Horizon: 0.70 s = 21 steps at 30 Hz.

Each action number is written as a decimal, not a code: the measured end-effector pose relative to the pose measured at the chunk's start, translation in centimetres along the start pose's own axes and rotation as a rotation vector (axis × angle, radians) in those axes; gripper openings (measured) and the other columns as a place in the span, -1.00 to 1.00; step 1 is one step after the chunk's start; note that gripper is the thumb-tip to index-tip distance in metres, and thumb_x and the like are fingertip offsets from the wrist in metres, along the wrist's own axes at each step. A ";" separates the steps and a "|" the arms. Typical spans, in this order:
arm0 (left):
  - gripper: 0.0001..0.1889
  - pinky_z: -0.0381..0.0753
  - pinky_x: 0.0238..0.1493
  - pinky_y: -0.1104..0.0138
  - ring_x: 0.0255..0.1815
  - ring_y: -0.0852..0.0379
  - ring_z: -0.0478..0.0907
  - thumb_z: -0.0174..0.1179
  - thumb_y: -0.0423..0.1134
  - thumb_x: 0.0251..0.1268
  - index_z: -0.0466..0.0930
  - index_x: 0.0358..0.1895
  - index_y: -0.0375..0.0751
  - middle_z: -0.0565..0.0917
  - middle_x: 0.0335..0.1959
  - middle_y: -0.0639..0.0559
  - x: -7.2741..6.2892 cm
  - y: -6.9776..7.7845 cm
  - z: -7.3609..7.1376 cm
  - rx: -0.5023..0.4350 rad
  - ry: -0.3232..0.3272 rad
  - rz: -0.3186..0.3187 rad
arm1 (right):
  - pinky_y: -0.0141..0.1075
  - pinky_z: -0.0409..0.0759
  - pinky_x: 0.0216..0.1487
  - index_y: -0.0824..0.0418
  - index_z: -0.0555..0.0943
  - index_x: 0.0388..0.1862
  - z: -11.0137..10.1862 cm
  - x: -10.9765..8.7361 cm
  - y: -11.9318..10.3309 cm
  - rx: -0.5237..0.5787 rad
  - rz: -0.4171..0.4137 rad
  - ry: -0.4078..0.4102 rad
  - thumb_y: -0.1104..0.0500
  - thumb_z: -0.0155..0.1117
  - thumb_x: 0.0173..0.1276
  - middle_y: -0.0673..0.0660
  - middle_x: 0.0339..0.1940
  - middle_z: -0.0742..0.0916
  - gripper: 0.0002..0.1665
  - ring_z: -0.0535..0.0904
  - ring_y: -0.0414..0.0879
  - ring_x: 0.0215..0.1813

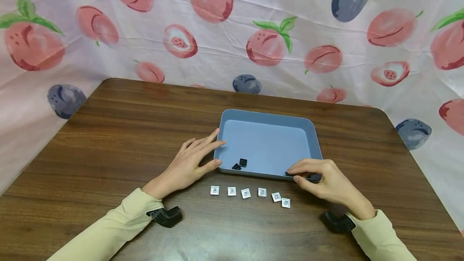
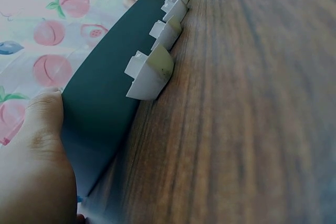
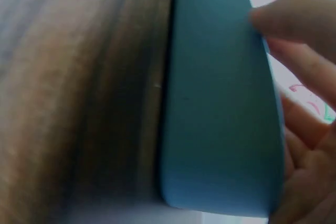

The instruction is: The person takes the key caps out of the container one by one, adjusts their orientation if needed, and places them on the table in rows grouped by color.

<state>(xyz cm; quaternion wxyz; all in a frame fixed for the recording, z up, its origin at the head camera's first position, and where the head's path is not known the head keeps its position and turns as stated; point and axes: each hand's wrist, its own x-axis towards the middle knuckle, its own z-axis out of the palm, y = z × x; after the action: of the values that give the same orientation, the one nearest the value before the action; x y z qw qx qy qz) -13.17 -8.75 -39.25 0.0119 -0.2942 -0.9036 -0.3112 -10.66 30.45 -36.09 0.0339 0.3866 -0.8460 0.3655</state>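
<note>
A shallow blue tray (image 1: 268,117) lies on the table between the hands. My left hand (image 1: 192,164) rests its spread, fairly straight fingers at the tray's left wall. The right hand (image 1: 326,178) reaches over the near right rim, fingers inside and thumb (image 3: 283,19) at the rim from outside. Something dark shows at its fingertips, but the wall hides what they touch. Two small black square pieces (image 1: 243,162) sit in the tray's near left corner. Along the near wall outside, several small white square pieces (image 1: 262,192) with raised centre blocks form a row.
The wooden table (image 1: 156,116) extends around the tray on all sides. A fruit-patterned cloth (image 1: 217,51) hangs behind and beside it. Each wrist carries a black camera mount, the left one (image 1: 166,216) just above the tabletop.
</note>
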 end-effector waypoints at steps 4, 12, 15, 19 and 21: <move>-0.43 -0.02 0.49 -0.27 0.58 -0.03 0.24 0.13 0.09 0.53 0.35 0.53 0.14 0.07 0.68 0.09 0.1 0.0 -0.1 0.000 0.003 0.004 | -0.52 0.60 -0.02 -0.02 0.80 -0.09 -0.4 0.1 -0.1 0.022 0.008 -0.022 0.44 0.50 0.18 -0.06 -0.05 0.80 -0.58 0.73 -0.20 0.00; -0.41 -0.01 0.50 -0.26 0.57 -0.03 0.26 0.09 0.15 0.53 0.35 0.53 0.13 0.06 0.68 0.11 -0.1 -0.3 -0.2 -0.001 0.003 0.010 | -0.48 0.67 -0.11 0.04 0.79 -0.13 0.7 0.6 -1.0 0.136 0.064 0.047 0.48 0.50 0.17 0.00 -0.12 0.83 -0.60 0.74 -0.27 -0.05; -0.38 0.00 0.50 -0.25 0.56 -0.03 0.27 0.06 0.22 0.50 0.35 0.53 0.12 0.07 0.68 0.11 -0.2 -0.4 -0.3 -0.008 0.005 0.016 | -0.48 0.67 -0.11 0.16 0.78 -0.10 2.0 1.4 -1.6 0.138 -0.018 0.130 0.44 0.54 0.15 0.06 -0.18 0.83 -0.65 0.75 -0.27 -0.14; -0.35 0.01 0.50 -0.24 0.56 -0.01 0.28 0.04 0.25 0.47 0.36 0.53 0.12 0.06 0.68 0.12 -0.2 -0.4 -0.3 -0.011 0.006 0.016 | -0.41 0.59 0.10 0.19 0.77 -0.07 4.4 3.0 -3.6 0.048 -0.198 0.199 0.23 0.53 0.27 0.04 -0.21 0.83 -0.75 0.74 -0.19 -0.16; -0.36 0.01 0.50 -0.23 0.57 -0.01 0.27 0.07 0.23 0.47 0.36 0.53 0.12 0.06 0.68 0.12 -0.1 -0.3 -0.3 -0.015 0.003 0.012 | -0.25 0.53 0.22 0.15 0.78 -0.10 5.8 3.9 -5.1 -0.016 -0.257 0.206 0.13 0.50 0.33 -0.01 -0.20 0.83 -0.80 0.74 -0.18 -0.13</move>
<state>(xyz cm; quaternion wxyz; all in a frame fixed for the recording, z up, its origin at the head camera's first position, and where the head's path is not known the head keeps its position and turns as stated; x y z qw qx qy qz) -13.28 -9.19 -39.25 0.0130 -0.2992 -0.8995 -0.3182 -8.64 22.05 -36.01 0.1699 0.4517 -0.7846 0.3891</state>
